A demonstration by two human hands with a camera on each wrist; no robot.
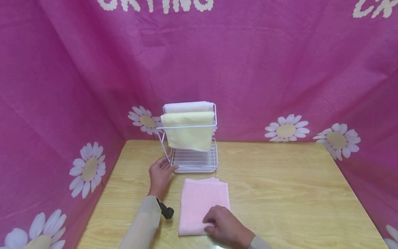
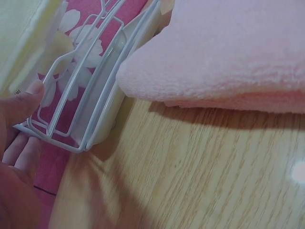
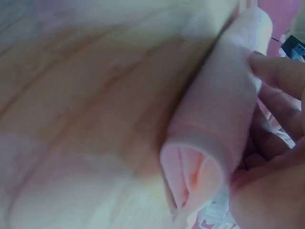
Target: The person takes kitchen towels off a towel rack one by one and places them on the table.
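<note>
Pink cloth [image 1: 199, 199]: I'm judging soft, light, graspable by fold; right hand [image 1: 225, 223] resting half-curled, hold unclear; left hand [image 1: 160, 177] gripping rack [image 1: 196, 171]

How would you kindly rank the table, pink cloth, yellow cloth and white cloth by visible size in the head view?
Largest to smallest, by visible area:
1. Table
2. Pink cloth
3. Yellow cloth
4. White cloth, partly hidden

The pink cloth lies nearer the camera, so true cloth sizes remain unsure.
</note>
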